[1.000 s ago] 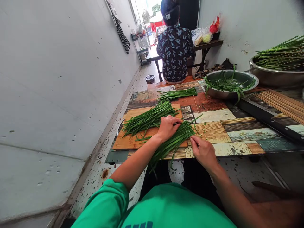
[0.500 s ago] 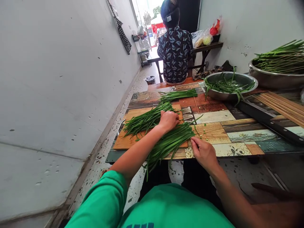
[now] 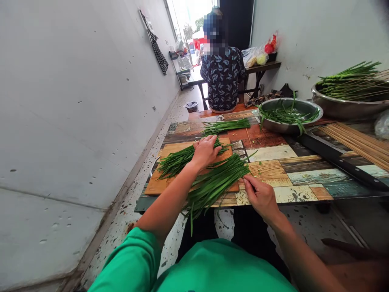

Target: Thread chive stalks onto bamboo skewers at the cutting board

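My left hand (image 3: 206,153) lies over a bunch of garlic chives (image 3: 179,161) on the wooden cutting board (image 3: 156,185). Its fingers are stretched out and a little apart, touching the leaves. My right hand (image 3: 261,197) is closed in a pinch at the cut ends of a nearer bunch of chives (image 3: 214,184). What sits between its fingertips is too small to make out. This nearer bunch fans across the board's right side, and its leaf tips hang over the table edge. A further chive bunch (image 3: 226,126) lies behind the board.
A metal bowl (image 3: 319,111) of chive pieces stands right of centre, with a black-handled knife (image 3: 340,160) beside it. Bamboo skewers (image 3: 358,142) lie at the right, before a large bowl (image 3: 349,107) of green stalks. A person (image 3: 221,77) sits ahead, back turned.
My left hand has shifted left from between the two chive bunches onto the board's bunch, its fingers spreading. My right hand stays pinched at the nearer bunch. The view has tilted slightly.
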The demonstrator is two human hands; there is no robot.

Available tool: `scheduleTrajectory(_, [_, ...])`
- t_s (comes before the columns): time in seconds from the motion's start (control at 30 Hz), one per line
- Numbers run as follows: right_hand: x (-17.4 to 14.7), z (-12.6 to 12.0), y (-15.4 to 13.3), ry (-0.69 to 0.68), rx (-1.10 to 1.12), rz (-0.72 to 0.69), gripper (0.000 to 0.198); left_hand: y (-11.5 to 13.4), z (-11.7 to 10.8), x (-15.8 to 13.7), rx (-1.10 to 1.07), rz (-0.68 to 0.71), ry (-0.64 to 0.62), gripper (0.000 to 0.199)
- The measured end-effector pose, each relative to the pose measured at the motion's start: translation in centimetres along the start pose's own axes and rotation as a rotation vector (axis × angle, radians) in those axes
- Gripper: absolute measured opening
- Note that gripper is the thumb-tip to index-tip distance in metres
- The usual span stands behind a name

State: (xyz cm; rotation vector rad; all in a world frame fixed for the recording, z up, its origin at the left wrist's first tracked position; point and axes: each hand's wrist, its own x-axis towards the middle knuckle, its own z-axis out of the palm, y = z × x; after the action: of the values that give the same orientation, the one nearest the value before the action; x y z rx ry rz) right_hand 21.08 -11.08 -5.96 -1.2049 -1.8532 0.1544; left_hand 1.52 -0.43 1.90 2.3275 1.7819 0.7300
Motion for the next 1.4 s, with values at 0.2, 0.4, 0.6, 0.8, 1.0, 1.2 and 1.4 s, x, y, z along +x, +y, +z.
scheduleTrajectory(0.2, [6.3, -2.9, -1.8, 0.056, -0.209, -0.335, 0.025, -0.4, -3.0, -1.6, -0.949, -0.066, -0.319, 0.061])
scheduleTrajectory(0.4, [13.2, -4.9, -4.0, 0.123, -0.334, -0.455, 0.027, -1.5, -4.3, -4.1, -1.332, -0.119, -0.368, 0.049])
scheduleTrajectory(0.6, [18.1, -6.4, -6.5, 0.13, -0.51, -0.452, 0.029, -3.6, -3.3, -6.0, -1.404, -0.079, -0.413, 0.044])
scheduleTrajectory(0.8, [19.0, -7.6, -6.2, 0.184, -0.573, -0.43, 0.034, -6.7, -2.3, -9.5, -1.248, -0.177, -0.367, 0.042])
scheduleTrajectory(1.0, [21.2, -11.0, -5.1, 0.258, -0.712, -0.325, 0.037, -8.2, -1.5, -12.2, -1.034, -0.206, -0.214, 0.042])
scheduleTrajectory(1.2, [25.3, -14.4, -1.2, 0.267, -0.781, -0.239, 0.04, -7.7, -1.5, -13.1, -0.641, -0.062, -0.038, 0.031])
scheduleTrajectory(1.4, [26.5, -13.2, 2.1, 0.294, -0.846, -0.189, 0.036, -7.6, -0.9, -13.3, -0.498, 0.008, 0.035, 0.026])
